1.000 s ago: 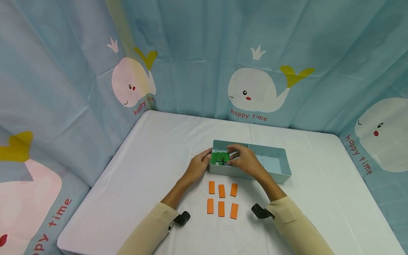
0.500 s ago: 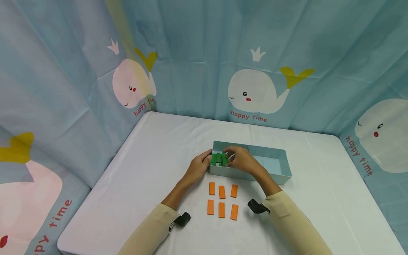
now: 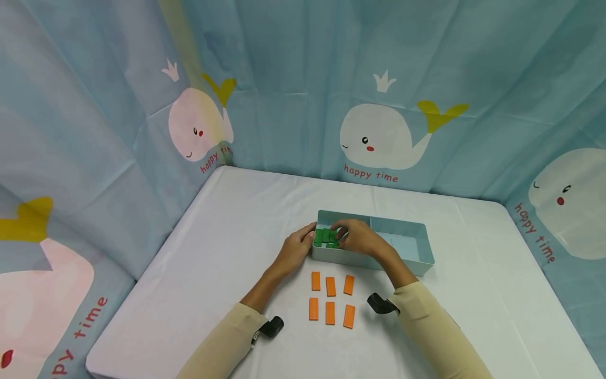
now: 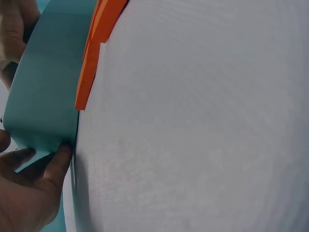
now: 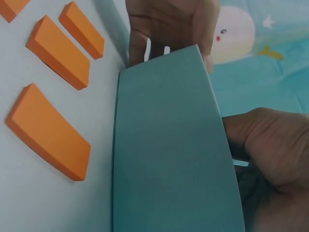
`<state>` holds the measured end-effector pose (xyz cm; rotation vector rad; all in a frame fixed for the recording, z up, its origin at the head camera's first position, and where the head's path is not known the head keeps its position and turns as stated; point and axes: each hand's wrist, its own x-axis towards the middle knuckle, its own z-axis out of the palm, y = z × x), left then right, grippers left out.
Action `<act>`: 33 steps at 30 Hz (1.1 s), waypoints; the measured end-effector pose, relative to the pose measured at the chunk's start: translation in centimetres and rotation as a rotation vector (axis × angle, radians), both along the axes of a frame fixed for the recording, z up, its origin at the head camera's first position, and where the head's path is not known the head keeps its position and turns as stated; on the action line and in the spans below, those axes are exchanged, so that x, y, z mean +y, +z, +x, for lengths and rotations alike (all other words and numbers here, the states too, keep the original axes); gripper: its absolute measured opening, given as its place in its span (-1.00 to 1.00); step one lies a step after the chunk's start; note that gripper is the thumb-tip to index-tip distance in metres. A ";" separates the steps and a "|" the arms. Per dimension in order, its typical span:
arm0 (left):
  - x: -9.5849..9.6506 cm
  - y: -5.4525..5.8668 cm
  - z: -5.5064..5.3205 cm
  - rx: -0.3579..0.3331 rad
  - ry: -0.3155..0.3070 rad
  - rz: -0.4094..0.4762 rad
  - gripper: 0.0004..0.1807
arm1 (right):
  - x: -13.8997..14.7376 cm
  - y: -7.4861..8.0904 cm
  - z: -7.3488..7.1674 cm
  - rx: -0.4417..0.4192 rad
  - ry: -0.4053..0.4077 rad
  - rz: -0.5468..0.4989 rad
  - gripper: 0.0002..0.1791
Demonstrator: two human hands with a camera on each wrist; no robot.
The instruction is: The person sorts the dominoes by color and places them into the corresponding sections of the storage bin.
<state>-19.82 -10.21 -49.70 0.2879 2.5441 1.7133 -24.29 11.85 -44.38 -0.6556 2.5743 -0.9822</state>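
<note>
A long light-blue box with a divider lies across the table. Several green blocks are gathered in its left compartment. My left hand rests against the box's left end, fingertips on the end wall and thumb near the rim. In the left wrist view, the fingers of that hand touch the end wall low down. Bent into the left compartment, my right hand has its thumb and fingers around a green block at the group's right side. In the right wrist view, the box wall hides the fingertips of that hand.
Several orange blocks lie in two rows on the white table, in front of the box. The right compartment shows its bare floor. A blue curtain with whale prints hangs behind and at the sides.
My right hand has shifted slightly left within the left compartment, and the green blocks near its fingers have changed position. My left hand stays at the box's end.
</note>
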 end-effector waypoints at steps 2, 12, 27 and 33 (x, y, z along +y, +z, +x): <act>0.0 0.0 0.0 0.000 0.001 0.000 -0.42 | 0.2 0.0 0.2 0.011 0.002 -0.022 -0.47; 0.0 0.2 -0.1 -0.010 0.001 -0.002 -0.41 | 0.8 -0.3 1.3 0.081 -0.054 -0.128 -0.43; 0.0 -0.1 -0.2 -0.002 0.009 -0.003 -0.43 | 3.0 -0.5 3.5 0.210 -0.159 -0.318 -0.46; 0.1 0.0 -0.1 0.003 0.006 -0.001 -0.44 | 3.6 -0.6 4.8 0.235 -0.167 -0.378 -0.51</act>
